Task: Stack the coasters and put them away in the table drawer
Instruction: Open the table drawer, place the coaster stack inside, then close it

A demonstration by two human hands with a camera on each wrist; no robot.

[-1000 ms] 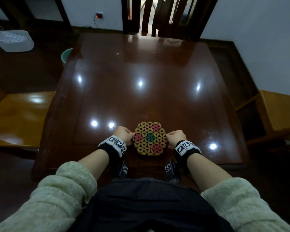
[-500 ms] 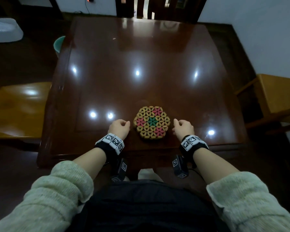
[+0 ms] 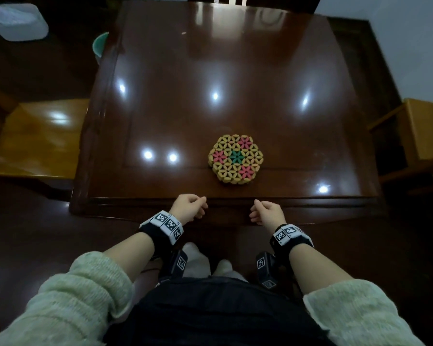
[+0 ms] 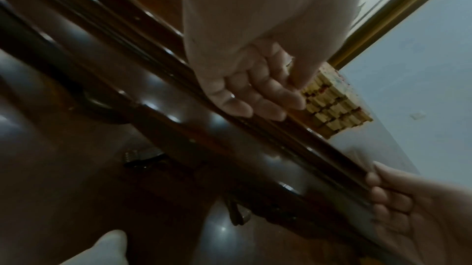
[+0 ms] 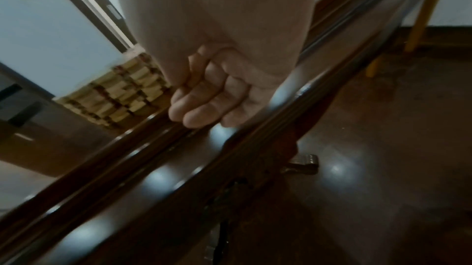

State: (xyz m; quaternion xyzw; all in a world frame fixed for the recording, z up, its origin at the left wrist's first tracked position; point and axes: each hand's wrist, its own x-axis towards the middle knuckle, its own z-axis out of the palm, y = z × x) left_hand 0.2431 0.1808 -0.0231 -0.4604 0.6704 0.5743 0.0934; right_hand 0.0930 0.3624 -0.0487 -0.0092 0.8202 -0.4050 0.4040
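A stack of hexagonal woven coasters (image 3: 235, 159) (image 4: 332, 108) (image 5: 122, 91), yellow with pink and green flowers, lies near the front edge of the dark glossy table (image 3: 210, 71). Nothing touches it. My left hand (image 3: 189, 208) (image 4: 250, 91) hovers at the table's front edge, left of the stack, fingers loosely curled and empty. My right hand (image 3: 266, 212) (image 5: 204, 103) mirrors it on the right, also empty. A dark hanging pull (image 4: 237, 215) (image 5: 222, 235) shows on the table's front apron below the hands. The drawer front looks closed.
Wooden chairs stand at the table's left (image 3: 40, 136) and right (image 3: 425, 131). A white container (image 3: 15, 21) and a teal bucket (image 3: 100, 43) sit on the floor at the far left. My feet in white socks (image 3: 198, 258) are under the table's front edge.
Both hands have let go of the coaster stack and drawn back toward my body to the table's front edge. The stack stays where it was.
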